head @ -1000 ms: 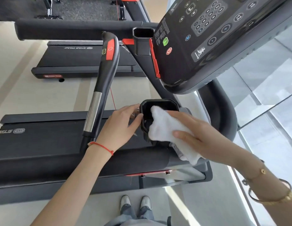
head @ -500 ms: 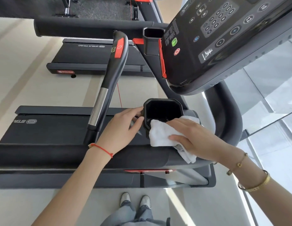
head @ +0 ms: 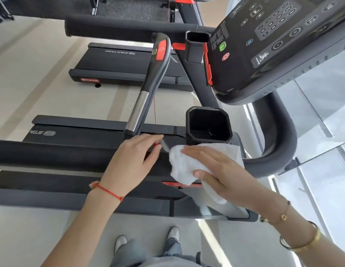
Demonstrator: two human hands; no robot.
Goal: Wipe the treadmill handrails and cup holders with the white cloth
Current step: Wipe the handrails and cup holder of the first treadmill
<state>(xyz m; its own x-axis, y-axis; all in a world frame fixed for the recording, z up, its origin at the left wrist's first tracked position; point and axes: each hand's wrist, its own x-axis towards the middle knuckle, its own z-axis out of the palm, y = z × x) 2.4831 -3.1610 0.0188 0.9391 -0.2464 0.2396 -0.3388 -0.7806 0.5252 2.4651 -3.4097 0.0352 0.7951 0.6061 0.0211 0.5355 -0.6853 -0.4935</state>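
My right hand [head: 218, 170] presses the white cloth [head: 184, 166] flat onto the treadmill's near black handrail [head: 52, 153], just below the black cup holder [head: 209, 124]. The cup holder stands open and dark inside, apart from the cloth. My left hand [head: 133, 162] rests on the same handrail to the left of the cloth, fingers loosely apart, fingertips near the red safety cord and its clip. A second cup holder [head: 196, 45] sits farther up beside the console. An upright grip bar [head: 148, 87] with a red button rises behind my left hand.
The black console [head: 273, 45] with buttons overhangs at upper right. A curved black handrail [head: 279, 132] wraps round on the right beside glass panels. Treadmill decks [head: 119, 64] lie beyond on the pale floor. My shoes [head: 146, 239] show at the bottom.
My right hand has drawn the cloth out of the cup holder and down onto the handrail. My left hand has left the cup holder's rim and shifted down onto the rail.
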